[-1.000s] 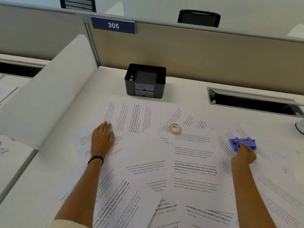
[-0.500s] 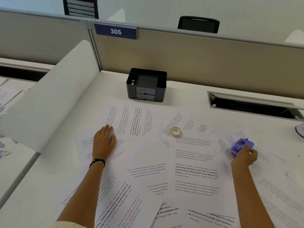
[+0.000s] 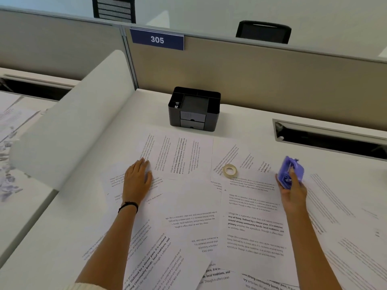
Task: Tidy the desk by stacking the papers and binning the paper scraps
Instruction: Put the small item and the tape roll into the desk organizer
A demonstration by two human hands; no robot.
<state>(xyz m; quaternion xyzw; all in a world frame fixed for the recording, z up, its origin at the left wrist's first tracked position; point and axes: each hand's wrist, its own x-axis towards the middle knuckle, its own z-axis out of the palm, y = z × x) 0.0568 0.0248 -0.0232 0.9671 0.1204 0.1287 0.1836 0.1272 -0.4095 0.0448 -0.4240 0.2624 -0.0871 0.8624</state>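
A white cubicle desk was pretty much buried under loose printed papers, with a tape roll lying on them. The left hand was laid flat on the sheets, fingers straight, and a purple plastic tool was gripped in the right hand.

Bright even light, soft shadows, wide-angle warp, edges blurry

1. Black plastic desk organiser, far centre of the white desk, against the beige partition panel
2. Dark blue rectangular sign reading 305, top left of that panel
3. Small ring of clear tape, lying flat, right of centre
4. Small purple plastic office tool, tilted, far right
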